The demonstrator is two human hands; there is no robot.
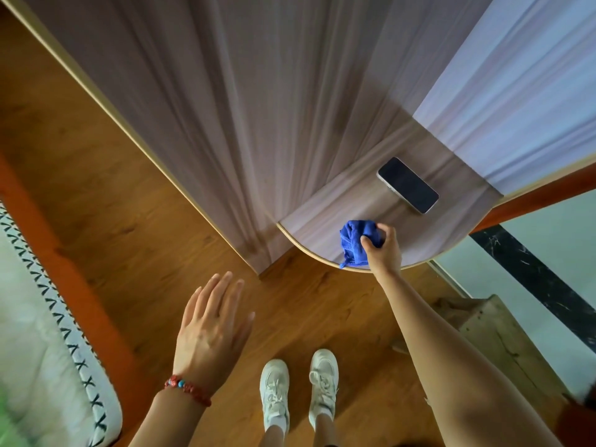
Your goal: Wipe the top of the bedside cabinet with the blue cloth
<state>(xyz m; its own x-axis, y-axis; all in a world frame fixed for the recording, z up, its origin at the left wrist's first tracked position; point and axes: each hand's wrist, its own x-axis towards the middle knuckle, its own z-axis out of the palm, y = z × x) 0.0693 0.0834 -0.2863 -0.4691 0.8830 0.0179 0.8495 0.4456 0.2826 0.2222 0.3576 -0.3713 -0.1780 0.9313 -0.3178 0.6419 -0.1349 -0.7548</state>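
The bedside cabinet (429,233) has a pale wood-grain top with a rounded front edge. My right hand (383,250) grips a bunched blue cloth (356,241) that rests on the top near the front left edge, one corner hanging over the rim. My left hand (211,330) hovers over the floor well to the left, fingers spread, holding nothing; a red bead bracelet circles its wrist.
A black phone (408,185) lies face up on the cabinet top behind the cloth. A tall wood-grain panel (200,108) rises to the left. A pale curtain (516,91) hangs at the right. A bed (42,333) with an orange frame lies far left.
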